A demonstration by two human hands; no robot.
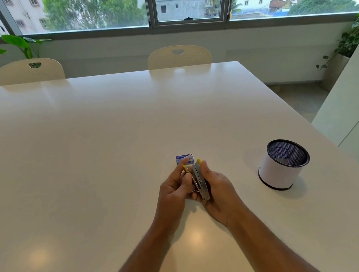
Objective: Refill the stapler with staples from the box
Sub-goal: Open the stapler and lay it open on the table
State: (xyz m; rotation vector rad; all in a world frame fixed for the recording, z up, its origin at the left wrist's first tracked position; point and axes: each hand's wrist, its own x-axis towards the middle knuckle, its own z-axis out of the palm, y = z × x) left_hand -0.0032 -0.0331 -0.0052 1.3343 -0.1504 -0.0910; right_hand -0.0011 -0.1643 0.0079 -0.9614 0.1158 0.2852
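A small metal stapler (198, 179) with yellow ends is held above the white table (88, 155), between both hands. My right hand (220, 194) grips its body from the right and below. My left hand (173, 189) pinches its yellow part on the left side. The stapler looks opened, its metal arms spread slightly. A small blue and white staple box (184, 158) lies flat on the table just beyond the hands, partly hidden by the fingertips.
A round mesh pen holder (283, 165) with a white wrap stands on the table to the right. Two white chairs (178, 57) stand at the far edge. The table's right edge runs diagonally near a white counter (351, 108).
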